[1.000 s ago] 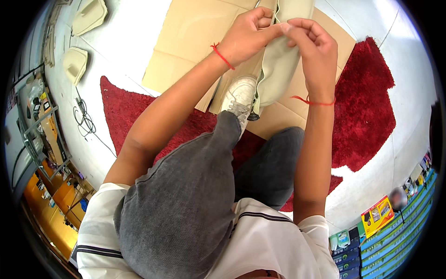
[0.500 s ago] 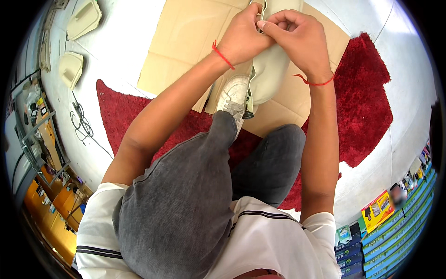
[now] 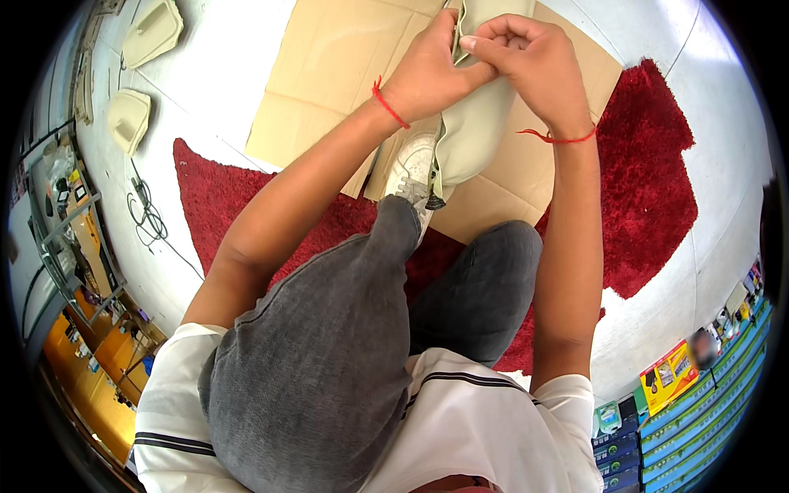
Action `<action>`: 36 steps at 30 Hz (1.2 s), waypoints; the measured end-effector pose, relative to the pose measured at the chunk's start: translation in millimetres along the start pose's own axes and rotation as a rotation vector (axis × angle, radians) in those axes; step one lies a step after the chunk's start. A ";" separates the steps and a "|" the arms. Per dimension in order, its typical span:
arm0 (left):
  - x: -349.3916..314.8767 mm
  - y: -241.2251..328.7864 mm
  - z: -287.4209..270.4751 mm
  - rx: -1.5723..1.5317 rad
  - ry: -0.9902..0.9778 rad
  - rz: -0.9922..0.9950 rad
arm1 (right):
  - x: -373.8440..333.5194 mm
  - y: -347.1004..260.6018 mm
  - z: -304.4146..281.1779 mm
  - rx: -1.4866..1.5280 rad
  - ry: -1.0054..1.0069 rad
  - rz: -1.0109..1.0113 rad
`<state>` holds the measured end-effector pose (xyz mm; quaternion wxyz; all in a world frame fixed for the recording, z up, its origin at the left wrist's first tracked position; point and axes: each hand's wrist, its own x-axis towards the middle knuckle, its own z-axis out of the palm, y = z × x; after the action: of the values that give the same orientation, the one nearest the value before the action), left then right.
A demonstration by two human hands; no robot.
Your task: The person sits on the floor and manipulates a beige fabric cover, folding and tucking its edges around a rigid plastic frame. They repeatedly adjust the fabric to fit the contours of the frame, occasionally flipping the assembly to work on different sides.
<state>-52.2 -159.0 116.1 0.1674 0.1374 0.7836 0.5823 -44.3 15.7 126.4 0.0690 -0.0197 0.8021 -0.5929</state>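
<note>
While I bend over it, a long, pale-beige, padded soft piece [image 3: 474,140] gets fine fingerwork at its edge

As I look from the left, two shallow, pale-beige moulded pieces [image 3: 156,34] rest on the white floor [image 3: 205,66], with a thin black cable [image 3: 146,218] coiled below them. A shaggy deep-red rug [image 3: 218,189] spreads toward the flat tan cardboard [image 3: 306,78].

Over the cardboard, my left hand [image 3: 427,76] sits at the padded piece's open left edge, its fingers narrow and its thumb reaching across; the fingertips are partly hidden, so I cannot tell whether it grips. My white lace-up shoe [image 3: 413,160] is just beside the near end of that edge. The piece lies over the cardboard, running away from me.

On its right, my right hand [image 3: 544,64] is curled small, thumb and forefinger pinching the edge close to my left thumb.

I judge the step in hand to be working that edge between both hands; the next move calls for a steady left hand and a light, exact right pinch.
</note>
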 end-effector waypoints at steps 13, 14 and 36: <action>9.9 -16.2 0.1 -0.274 0.059 -0.033 | -5.2 8.3 9.7 0.071 0.178 -0.015; 11.4 -21.0 -1.1 -0.260 0.102 0.031 | -4.2 11.0 4.8 0.123 0.164 0.028; 6.3 -30.3 13.9 -0.276 0.069 -0.049 | 11.0 12.9 15.5 0.110 0.362 -0.120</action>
<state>-52.7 -153.1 82.7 0.1719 0.0740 0.7043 0.6848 -52.5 3.7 108.7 -0.1108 0.0431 0.7651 -0.6328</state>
